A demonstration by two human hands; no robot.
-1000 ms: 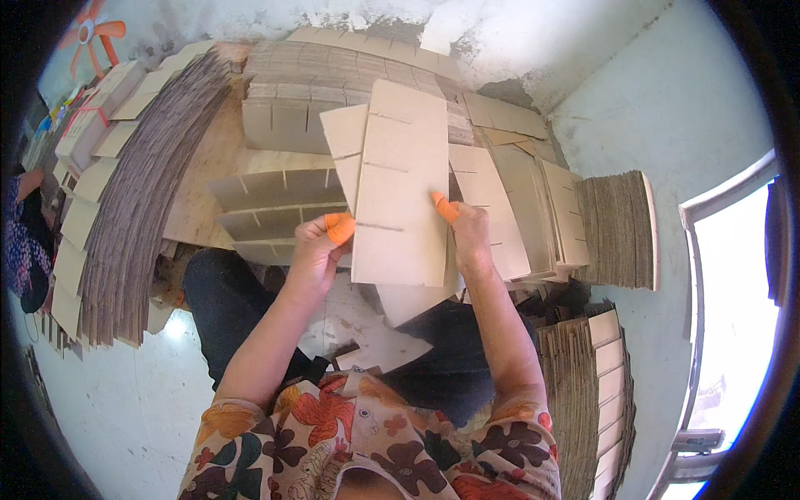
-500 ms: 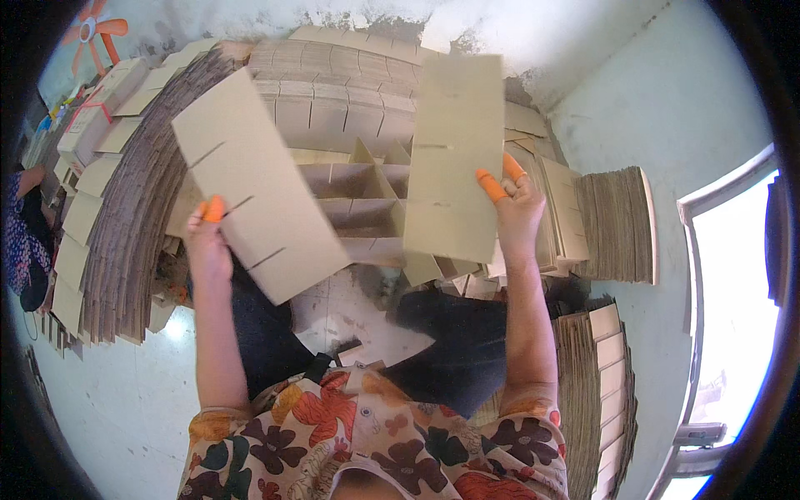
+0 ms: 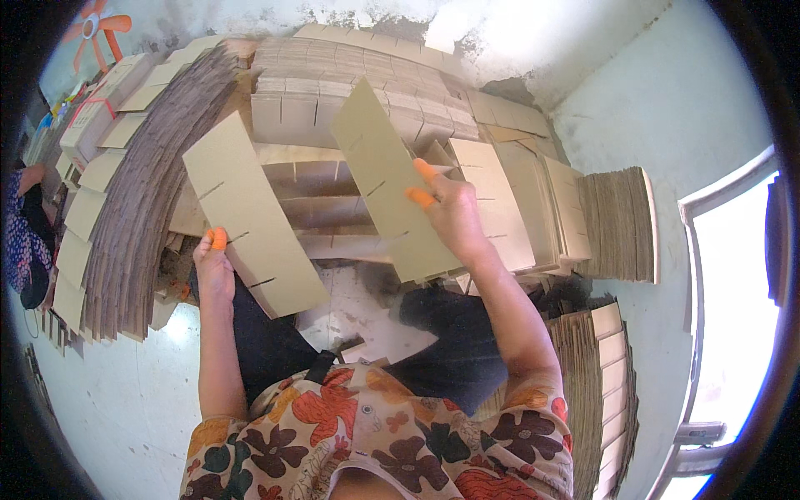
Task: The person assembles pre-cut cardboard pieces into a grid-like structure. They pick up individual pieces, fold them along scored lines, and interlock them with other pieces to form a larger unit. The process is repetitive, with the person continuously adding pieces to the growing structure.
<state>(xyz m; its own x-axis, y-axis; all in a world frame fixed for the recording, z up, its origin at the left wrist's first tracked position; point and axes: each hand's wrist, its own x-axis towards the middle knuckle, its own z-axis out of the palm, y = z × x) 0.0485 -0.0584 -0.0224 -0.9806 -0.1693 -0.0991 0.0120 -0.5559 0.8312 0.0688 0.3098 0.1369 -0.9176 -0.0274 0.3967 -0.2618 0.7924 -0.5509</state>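
My left hand (image 3: 214, 262) grips the lower left edge of a slotted cardboard strip (image 3: 254, 212), which tilts in front of me. An orange finger cover shows on that hand. My right hand (image 3: 450, 204), with orange covers on two fingers, holds a second slotted cardboard panel (image 3: 379, 183) by its right edge, leaning to the left. Between and behind the two panels lie cardboard dividers (image 3: 321, 212) set in rows, partly hidden by the panel in my right hand. Another slotted panel (image 3: 492, 200) rests just right of my right hand.
Tall stacks of cardboard strips stand at the left (image 3: 137, 192), along the back wall (image 3: 350, 71) and at the right (image 3: 617, 225). Another stack (image 3: 596, 375) is at the lower right, near a bright doorway (image 3: 742, 317). A co-worker's patterned sleeve (image 3: 25, 225) shows at far left.
My right hand has moved left, and its panel has swung from upright to leaning left. My left hand's panel has dropped slightly. A slotted panel at the right is now uncovered.
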